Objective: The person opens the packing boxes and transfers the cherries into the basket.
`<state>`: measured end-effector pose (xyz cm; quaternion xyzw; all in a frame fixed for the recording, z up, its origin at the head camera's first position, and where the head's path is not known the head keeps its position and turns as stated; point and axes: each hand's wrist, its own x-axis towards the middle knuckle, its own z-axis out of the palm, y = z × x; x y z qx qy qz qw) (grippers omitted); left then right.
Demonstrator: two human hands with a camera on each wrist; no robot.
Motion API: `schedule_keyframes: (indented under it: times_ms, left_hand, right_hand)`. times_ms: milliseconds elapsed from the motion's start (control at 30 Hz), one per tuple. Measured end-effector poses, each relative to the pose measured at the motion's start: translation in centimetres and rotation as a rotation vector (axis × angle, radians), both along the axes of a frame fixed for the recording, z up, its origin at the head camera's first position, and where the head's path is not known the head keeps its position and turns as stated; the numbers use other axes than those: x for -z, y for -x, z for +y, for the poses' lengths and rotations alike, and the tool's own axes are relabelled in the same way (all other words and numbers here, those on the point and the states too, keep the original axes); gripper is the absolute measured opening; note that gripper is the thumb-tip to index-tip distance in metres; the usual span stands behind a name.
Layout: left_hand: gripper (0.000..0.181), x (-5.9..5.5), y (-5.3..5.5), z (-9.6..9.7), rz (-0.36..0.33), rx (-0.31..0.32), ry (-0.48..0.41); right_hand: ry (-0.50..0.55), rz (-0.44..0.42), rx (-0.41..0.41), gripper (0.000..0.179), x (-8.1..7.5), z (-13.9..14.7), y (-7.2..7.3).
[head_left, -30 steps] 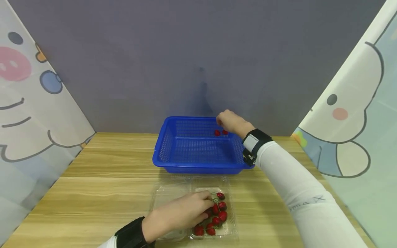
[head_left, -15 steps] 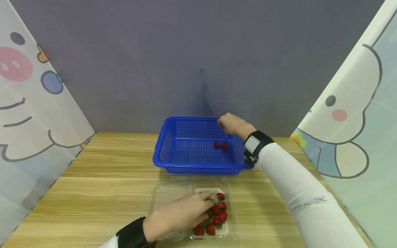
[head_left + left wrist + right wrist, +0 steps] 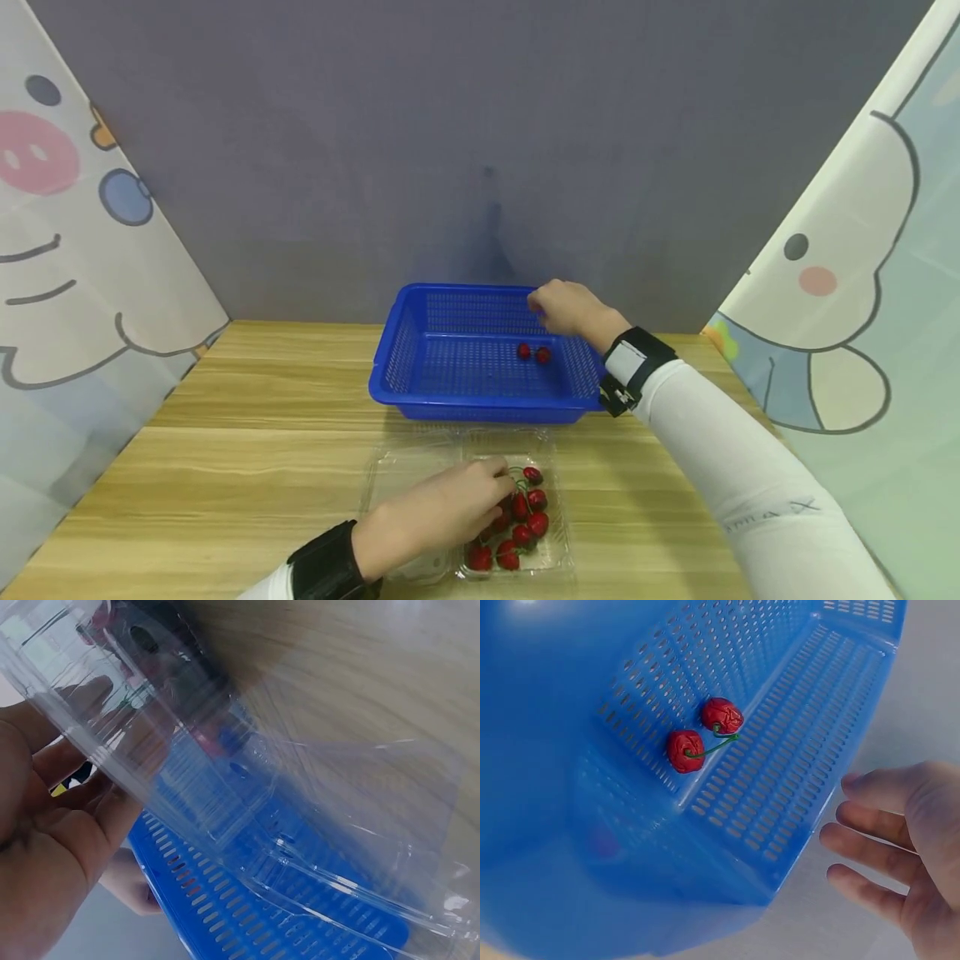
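Note:
My left hand [image 3: 453, 504] rests at a clear clamshell box [image 3: 555, 542], its fingers over the left side of the red cherries [image 3: 537, 524] there. In the left wrist view, the fingers [image 3: 124, 799] show partly through the clear plastic, spread apart near a green stem. My right hand [image 3: 562, 306] hovers over the back right corner of a blue plastic basket [image 3: 450, 367], thumb and fingers apart with nothing between them. Two cherries [image 3: 721, 715] joined by green stems lie on the basket floor in the right wrist view, away from the right fingertips.
The wooden table [image 3: 247, 450] carries the box in front and the basket behind it. A grey wall [image 3: 337, 167] rises right behind the basket. Cartoon-printed panels stand at both sides, the right one [image 3: 855, 333] beside my right sleeve.
The two cherries have dropped from just under my right hand to the basket floor. The right hand has since lowered slightly and shifted right. The left hand has stayed nearly still.

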<state>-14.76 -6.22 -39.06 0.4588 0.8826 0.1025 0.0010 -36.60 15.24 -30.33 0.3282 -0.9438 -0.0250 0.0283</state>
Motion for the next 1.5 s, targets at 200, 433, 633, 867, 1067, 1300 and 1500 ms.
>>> schedule_keyframes:
  times_ms: [200, 433, 633, 867, 1067, 1300, 1500]
  left_hand:
    - [0.010, 0.0, 0.0, 0.1, 0.043, -0.016, 0.029]
    - [0.006, 0.1, 0.1, 0.3, 0.050, -0.025, 0.052]
    - [0.011, 0.3, 0.2, 0.5, 0.055, -0.050, 0.007]
    - [0.018, 0.6, 0.3, 0.5, 0.074, -0.090, -0.085]
    - [0.013, 0.3, 0.3, 0.3, 0.004, -0.126, -0.220]
    - [0.013, 0.1, 0.3, 0.3, -0.025, -0.182, -0.326]
    - [0.019, 0.2, 0.5, 0.3, -0.054, -0.201, -0.443]
  right_hand:
    - [0.044, -0.006, -0.009, 0.020, -0.5, 0.6, -0.5]
    - [0.097, -0.005, -0.020, 0.017, -0.6, 1.6, -0.9]
    - [0.156, -0.011, -0.014, 0.013, -0.3, 2.1, -1.3]
    - [0.190, -0.016, -0.020, 0.016, -0.2, 2.8, -1.9]
    - [0.210, -0.015, -0.023, 0.019, 0.2, 3.2, -2.3]
    - [0.232, -0.012, -0.019, 0.018, 0.7, 3.6, -2.6]
    - [0.237, -0.018, -0.026, 0.015, 0.8, 3.7, -2.8]
